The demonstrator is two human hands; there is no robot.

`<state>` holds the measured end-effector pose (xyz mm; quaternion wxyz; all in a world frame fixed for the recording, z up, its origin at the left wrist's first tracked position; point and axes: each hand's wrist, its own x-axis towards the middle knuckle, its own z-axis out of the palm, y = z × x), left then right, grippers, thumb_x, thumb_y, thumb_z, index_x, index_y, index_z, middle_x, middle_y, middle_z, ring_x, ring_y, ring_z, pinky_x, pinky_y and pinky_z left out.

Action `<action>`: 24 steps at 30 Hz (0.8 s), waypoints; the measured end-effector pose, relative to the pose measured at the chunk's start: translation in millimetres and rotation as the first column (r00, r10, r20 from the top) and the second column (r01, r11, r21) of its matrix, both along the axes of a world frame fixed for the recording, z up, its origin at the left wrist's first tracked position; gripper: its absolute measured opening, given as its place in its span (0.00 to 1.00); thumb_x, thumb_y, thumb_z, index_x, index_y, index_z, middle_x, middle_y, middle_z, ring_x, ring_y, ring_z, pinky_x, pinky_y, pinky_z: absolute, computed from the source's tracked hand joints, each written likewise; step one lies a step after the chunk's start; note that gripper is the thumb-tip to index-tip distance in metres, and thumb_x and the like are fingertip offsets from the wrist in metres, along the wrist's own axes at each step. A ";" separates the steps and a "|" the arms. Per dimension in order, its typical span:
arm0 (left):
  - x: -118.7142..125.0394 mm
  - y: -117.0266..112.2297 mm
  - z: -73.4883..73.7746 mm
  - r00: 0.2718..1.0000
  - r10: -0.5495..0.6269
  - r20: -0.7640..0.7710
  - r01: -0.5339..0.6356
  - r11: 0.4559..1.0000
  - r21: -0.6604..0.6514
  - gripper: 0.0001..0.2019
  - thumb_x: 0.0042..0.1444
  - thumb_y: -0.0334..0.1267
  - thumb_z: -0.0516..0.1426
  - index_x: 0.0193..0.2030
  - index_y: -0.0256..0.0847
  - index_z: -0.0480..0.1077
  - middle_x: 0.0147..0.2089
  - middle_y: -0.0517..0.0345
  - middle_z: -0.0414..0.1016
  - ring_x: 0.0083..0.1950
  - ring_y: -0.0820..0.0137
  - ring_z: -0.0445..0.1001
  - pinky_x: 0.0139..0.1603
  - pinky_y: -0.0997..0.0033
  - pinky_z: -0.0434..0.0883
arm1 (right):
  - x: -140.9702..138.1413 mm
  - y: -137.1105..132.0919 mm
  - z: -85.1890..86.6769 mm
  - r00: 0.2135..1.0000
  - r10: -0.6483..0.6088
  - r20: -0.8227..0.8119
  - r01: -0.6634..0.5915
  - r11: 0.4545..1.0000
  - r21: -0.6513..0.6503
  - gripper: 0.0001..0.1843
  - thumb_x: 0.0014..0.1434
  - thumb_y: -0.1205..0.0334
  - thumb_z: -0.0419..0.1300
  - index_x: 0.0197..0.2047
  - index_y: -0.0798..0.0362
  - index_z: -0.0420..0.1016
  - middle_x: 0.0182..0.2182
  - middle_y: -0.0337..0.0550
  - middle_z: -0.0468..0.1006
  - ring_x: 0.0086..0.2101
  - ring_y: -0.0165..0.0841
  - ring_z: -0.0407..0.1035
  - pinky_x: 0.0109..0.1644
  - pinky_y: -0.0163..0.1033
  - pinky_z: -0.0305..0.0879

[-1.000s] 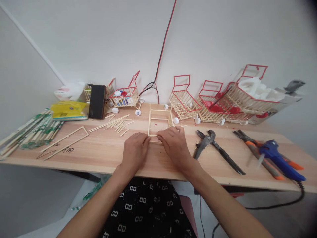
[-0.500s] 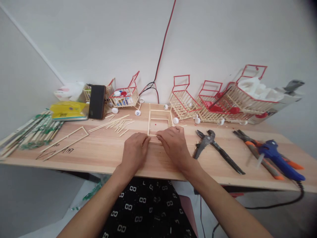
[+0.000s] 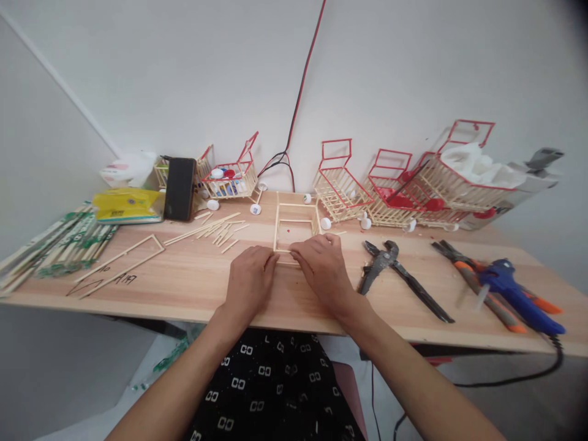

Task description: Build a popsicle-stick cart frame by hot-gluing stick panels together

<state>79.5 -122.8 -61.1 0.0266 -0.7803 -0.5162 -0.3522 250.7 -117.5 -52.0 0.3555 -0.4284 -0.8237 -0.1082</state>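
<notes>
A box-shaped frame of thin wooden sticks (image 3: pixel 296 208) stands on the wooden table, directly in front of me. My left hand (image 3: pixel 250 274) pinches its near left corner between thumb and fingers. At the near right side, my right hand (image 3: pixel 321 263) is closed on the same frame, hiding that corner. Left of the hands lie several short cut sticks (image 3: pixel 223 231) and a flat stick frame (image 3: pixel 126 260). Pliers with black handles (image 3: pixel 390 269) rest to the right of my right hand.
Small stick carts with red handles (image 3: pixel 342 184) line the wall. A blue glue gun (image 3: pixel 519 294) lies over orange-handled pliers (image 3: pixel 475 282) at the right. Farther left are a phone (image 3: pixel 179 188), a yellow packet (image 3: pixel 127 206) and bundled sticks (image 3: pixel 73 242). The table's front edge (image 3: pixel 184 315) is near me.
</notes>
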 end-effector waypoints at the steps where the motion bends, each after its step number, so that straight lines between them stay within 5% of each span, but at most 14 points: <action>1: -0.1 0.2 -0.2 1.000 0.001 -0.001 -0.001 1.000 -0.001 0.11 0.61 0.34 0.56 0.26 0.38 0.69 0.27 0.57 0.73 0.32 0.68 0.70 0.34 0.69 0.63 | 0.0 0.0 0.1 1.000 -0.002 0.001 0.002 1.000 -0.004 0.11 0.67 0.65 0.51 0.36 0.51 0.73 0.29 0.38 0.78 0.35 0.33 0.66 0.48 0.43 0.50; 24: 0.0 0.5 0.9 1.000 0.003 -0.027 -0.002 1.000 0.013 0.12 0.61 0.34 0.55 0.26 0.39 0.67 0.26 0.58 0.71 0.31 0.68 0.70 0.33 0.69 0.63 | 0.1 0.2 0.1 1.000 -0.007 0.007 0.007 1.000 -0.023 0.10 0.67 0.64 0.52 0.37 0.51 0.74 0.30 0.38 0.78 0.35 0.33 0.66 0.47 0.42 0.51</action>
